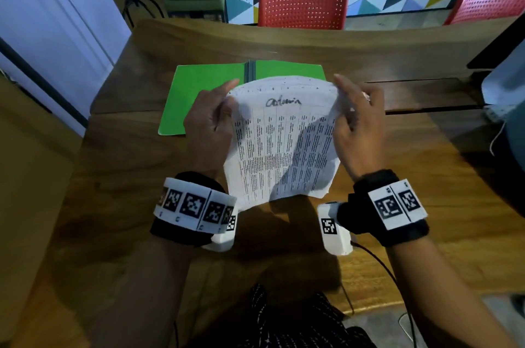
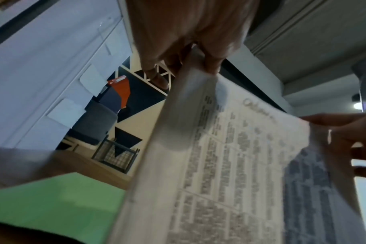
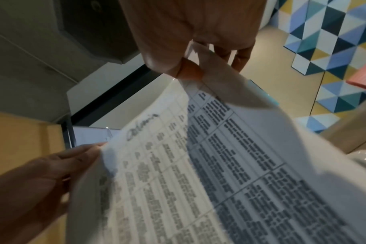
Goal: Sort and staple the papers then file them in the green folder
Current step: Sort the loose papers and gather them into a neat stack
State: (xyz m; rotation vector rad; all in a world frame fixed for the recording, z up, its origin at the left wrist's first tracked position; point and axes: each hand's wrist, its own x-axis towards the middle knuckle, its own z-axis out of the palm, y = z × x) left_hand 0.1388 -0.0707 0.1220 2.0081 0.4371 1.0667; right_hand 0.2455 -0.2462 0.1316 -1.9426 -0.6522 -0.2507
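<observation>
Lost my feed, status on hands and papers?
Left hand and right hand each pinch a top corner of the papers, held above the table. Green folder lies open behind. Nothing in the way.

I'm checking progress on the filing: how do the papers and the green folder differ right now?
The papers are held in the air by the left hand and right hand; the green folder lies open on the table. The papers are white, printed and curved; the folder is plain and flat.
</observation>
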